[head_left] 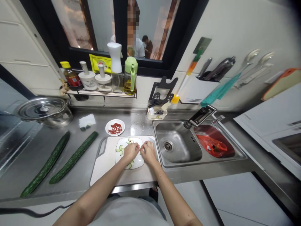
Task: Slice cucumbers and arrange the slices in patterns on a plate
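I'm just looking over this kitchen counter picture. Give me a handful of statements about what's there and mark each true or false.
1. Both hands, left hand and right hand, are over the white plate on the cutting board. True.
2. Three whole cucumbers lie on the counter. False: two cucumbers lie left of the board.
3. The small dish behind the board holds red bits. True.
4. The sink is to the left of the cutting board. False: it is to the right.
5. The plate carries tomato slices. False: it carries green cucumber slices around its edge.
6. A lidded steel pot stands at the far left. True.
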{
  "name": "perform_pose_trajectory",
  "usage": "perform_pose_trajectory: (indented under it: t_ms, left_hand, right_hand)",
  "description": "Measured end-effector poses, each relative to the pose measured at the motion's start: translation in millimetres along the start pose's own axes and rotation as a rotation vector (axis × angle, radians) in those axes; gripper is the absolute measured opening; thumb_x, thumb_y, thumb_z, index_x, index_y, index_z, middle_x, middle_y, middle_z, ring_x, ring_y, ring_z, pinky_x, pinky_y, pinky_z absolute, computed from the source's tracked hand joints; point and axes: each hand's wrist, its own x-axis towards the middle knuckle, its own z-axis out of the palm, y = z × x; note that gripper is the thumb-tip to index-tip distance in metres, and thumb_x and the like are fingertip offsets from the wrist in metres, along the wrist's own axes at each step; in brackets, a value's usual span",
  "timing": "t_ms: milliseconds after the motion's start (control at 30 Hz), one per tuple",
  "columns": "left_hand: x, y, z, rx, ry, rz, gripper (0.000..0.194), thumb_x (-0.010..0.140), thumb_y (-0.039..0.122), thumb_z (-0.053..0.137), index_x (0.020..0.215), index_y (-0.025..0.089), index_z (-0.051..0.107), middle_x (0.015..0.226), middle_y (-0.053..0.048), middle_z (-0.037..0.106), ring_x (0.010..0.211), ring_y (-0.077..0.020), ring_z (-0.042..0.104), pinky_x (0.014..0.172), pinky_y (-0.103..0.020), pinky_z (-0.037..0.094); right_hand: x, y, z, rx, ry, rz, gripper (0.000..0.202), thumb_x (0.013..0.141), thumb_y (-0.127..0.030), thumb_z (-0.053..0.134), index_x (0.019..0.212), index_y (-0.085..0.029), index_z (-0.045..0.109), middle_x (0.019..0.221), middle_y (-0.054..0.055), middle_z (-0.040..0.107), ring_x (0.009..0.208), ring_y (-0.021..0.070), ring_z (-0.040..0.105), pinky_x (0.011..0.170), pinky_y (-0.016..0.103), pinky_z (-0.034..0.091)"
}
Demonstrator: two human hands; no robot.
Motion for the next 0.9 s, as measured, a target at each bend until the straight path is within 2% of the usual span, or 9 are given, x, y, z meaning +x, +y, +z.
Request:
perform_pose_trajectory:
  t_ms: [167, 367, 600, 733, 900]
  left_hand:
    - [-1, 4, -0.7, 0.0, 0.001, -0.009, 0.015, 0.084, 0.025, 0.052, 0.085, 0.021, 0.066, 0.089, -0.006, 0.07, 0.085, -0.0183, 0.062, 0.072, -0.025, 0.039]
    - [0, 7, -0.3, -0.019, 0.02, -0.031, 0.015, 0.083, 0.025, 0.053, 0.082, 0.021, 0.067, 0.09, -0.006, 0.07, 0.088, -0.0198, 0.061, 0.072, -0.026, 0.039]
    - [-4, 3, -1.4, -0.119, 0.099, -0.001, 0.012, 0.08, 0.022, 0.056, 0.087, 0.022, 0.066, 0.092, -0.005, 0.069, 0.091, -0.0194, 0.06, 0.077, -0.026, 0.039]
    - [4, -16, -16.1, -0.186, 0.194, -0.021, 0.013, 0.079, 0.021, 0.057, 0.088, 0.021, 0.066, 0.088, -0.003, 0.068, 0.086, -0.0174, 0.06, 0.075, -0.025, 0.038]
    - [26, -61, -57.4, -0.237, 0.357, -0.146, 0.015, 0.079, 0.021, 0.057, 0.091, 0.021, 0.066, 0.084, -0.001, 0.068, 0.08, -0.0153, 0.06, 0.07, -0.023, 0.038]
  right_hand:
    - [2, 2, 4, 0.011, 0.031, 0.015, 0.009, 0.08, -0.017, 0.054, 0.081, -0.021, 0.061, 0.103, 0.008, 0.055, 0.098, 0.0238, 0.044, 0.085, 0.034, 0.038]
    - [2, 6, 7, 0.027, 0.074, -0.038, 0.011, 0.077, -0.014, 0.052, 0.076, -0.022, 0.06, 0.097, 0.008, 0.056, 0.094, 0.0247, 0.046, 0.082, 0.035, 0.04]
    - [4, 7, -3, 0.078, 0.147, -0.069, 0.012, 0.08, -0.017, 0.049, 0.077, -0.023, 0.059, 0.088, 0.006, 0.057, 0.089, 0.0245, 0.05, 0.081, 0.038, 0.041]
    - [3, 6, -11, 0.144, 0.183, -0.068, 0.014, 0.082, -0.021, 0.047, 0.081, -0.023, 0.061, 0.088, 0.007, 0.057, 0.091, 0.0256, 0.051, 0.084, 0.04, 0.04]
    - [-3, 2, -13, 0.207, 0.213, -0.067, 0.017, 0.084, -0.025, 0.046, 0.08, -0.024, 0.063, 0.088, 0.008, 0.059, 0.09, 0.0264, 0.052, 0.082, 0.041, 0.04]
